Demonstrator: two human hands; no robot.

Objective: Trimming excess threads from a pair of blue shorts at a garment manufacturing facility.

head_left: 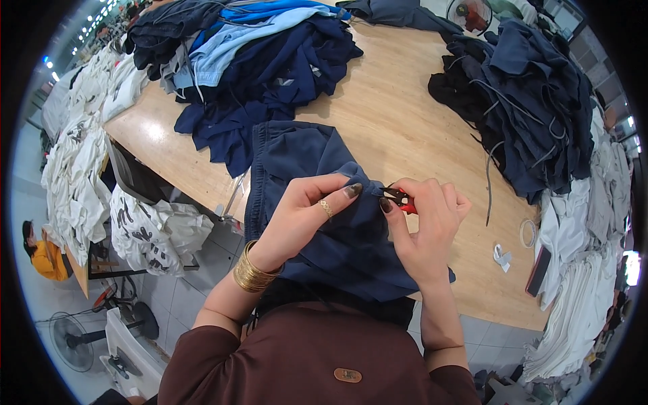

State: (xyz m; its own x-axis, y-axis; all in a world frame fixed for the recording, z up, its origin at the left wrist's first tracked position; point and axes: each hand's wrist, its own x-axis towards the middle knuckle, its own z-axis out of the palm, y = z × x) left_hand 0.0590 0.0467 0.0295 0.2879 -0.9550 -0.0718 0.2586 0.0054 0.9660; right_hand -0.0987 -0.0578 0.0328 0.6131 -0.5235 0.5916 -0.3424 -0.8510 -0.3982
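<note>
A dark blue garment with a gathered elastic waistband (280, 162) lies over the table's near edge in front of me. My left hand (314, 206) pinches a fold of its cloth between thumb and fingers. Held in my right hand (428, 219) are small thread snips (403, 201) with dark blades and a red handle. Their tips point left and meet the pinched fold, close to my left fingertips. Whether the blades touch a thread is too small to make out.
Navy and light blue garments (270, 74) are heaped at the far left of the wooden table (398, 101). Another dark pile with cords (526, 101) stands at the right, beside stacked white cloth (574, 324). A phone-like dark slab (538, 271) and a white scrap (501, 258) lie near it.
</note>
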